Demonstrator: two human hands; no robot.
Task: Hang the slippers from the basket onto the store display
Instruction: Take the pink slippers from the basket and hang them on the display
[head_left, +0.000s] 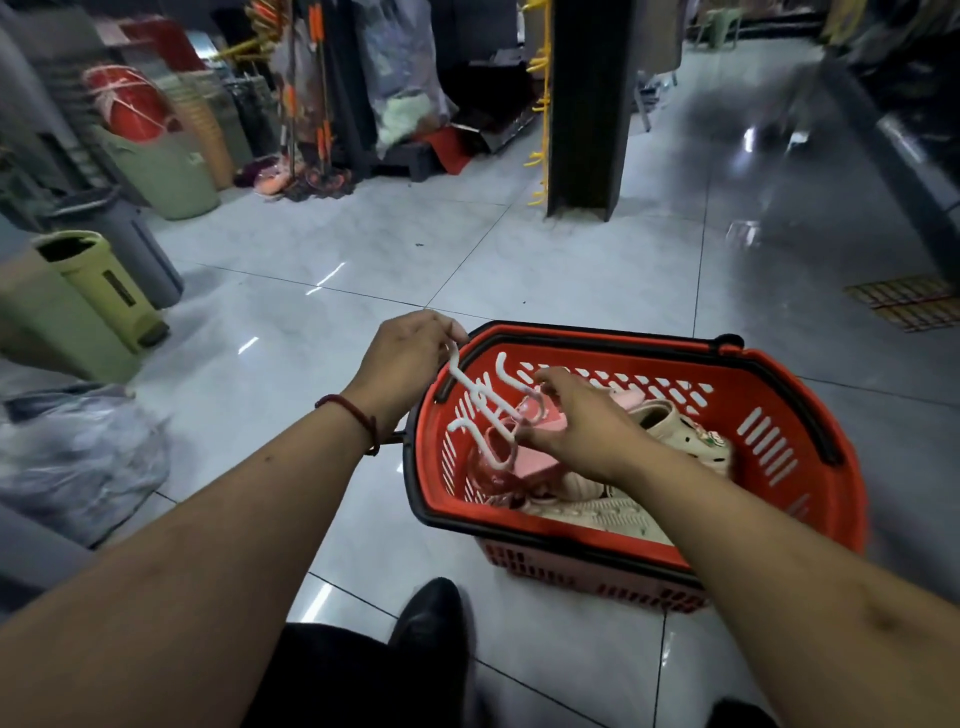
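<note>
The pink slippers (535, 460) lie inside the red shopping basket (675, 364), clipped to two white plastic hangers (478, 387). The basket stands on the grey tiled floor (363, 249).

Left hand (410, 358): the arm is extended forward, wrist straight, palm down. Thumb and forefinger pinch the top hook of the nearer hanger just outside the basket's left rim. The hanger slopes from this pinch down into the basket to a pink slipper. A red cord bracelet (353, 415) sits on the wrist.

Right hand (587, 426): the arm reaches in over the basket's near rim, palm down. The fingers curve over the second hanger and its slipper, with the thumb spread out below them. The fingertips touch the hanger; whether the hand has closed on it cannot be determined.

Just right of the right hand, cream clogs (685, 431) with small charms lie in the basket. Below that hand lies a cream ribbed slipper (597, 514).

A black shoe (431, 618) stands on the floor below both hands. Far left of the left-hand pinch stands a green pedal bin (104, 291). Well beyond both hands rises a black pillar (587, 104) with yellow hooks (540, 104) along its left edge.
</note>
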